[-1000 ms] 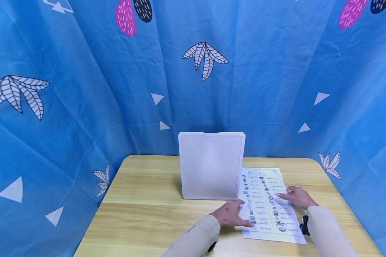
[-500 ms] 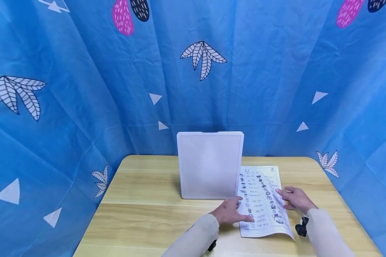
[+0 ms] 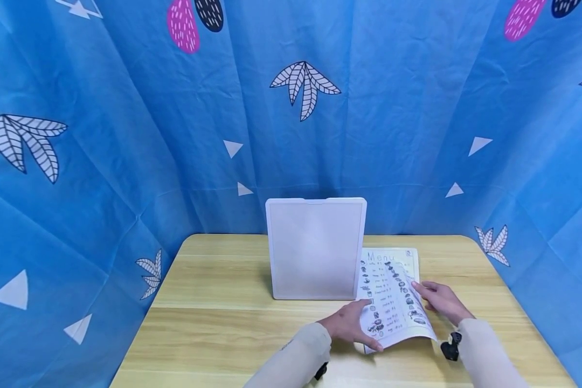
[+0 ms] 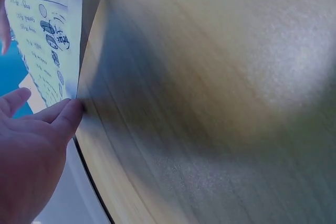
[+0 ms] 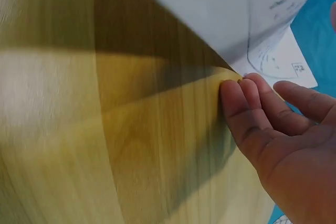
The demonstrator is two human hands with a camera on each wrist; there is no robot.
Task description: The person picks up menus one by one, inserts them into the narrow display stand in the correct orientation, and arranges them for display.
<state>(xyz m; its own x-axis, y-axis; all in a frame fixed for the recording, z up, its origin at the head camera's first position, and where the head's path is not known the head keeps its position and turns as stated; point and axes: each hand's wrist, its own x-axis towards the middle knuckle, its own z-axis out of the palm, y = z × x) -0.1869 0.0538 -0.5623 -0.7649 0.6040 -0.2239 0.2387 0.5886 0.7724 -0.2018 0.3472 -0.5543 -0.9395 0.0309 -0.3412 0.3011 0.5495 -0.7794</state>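
A paper menu sheet (image 3: 388,302), headed "Menu" with small drawings and written lines, lies on the right of the table with its right side lifted and curled over. My right hand (image 3: 441,299) holds that raised edge; in the right wrist view the fingertips (image 5: 233,95) bunch at it, the thumb mostly out of frame. My left hand (image 3: 351,323) has thumb and fingers spread, touching the sheet's lower left side. In the left wrist view its fingers (image 4: 68,114) lie straight against the sheet's edge.
A white framed panel (image 3: 316,248) stands upright at the back middle, overlapping the sheet's left edge in the head view. The light wood table (image 3: 213,312) reaches to a patterned blue curtain (image 3: 199,134) behind and at both sides.
The sheet's right side has risen and curled leftward, its lower edge now bowed up. My right hand has shifted slightly left with it. My left thumb has slid down to the lower left corner.
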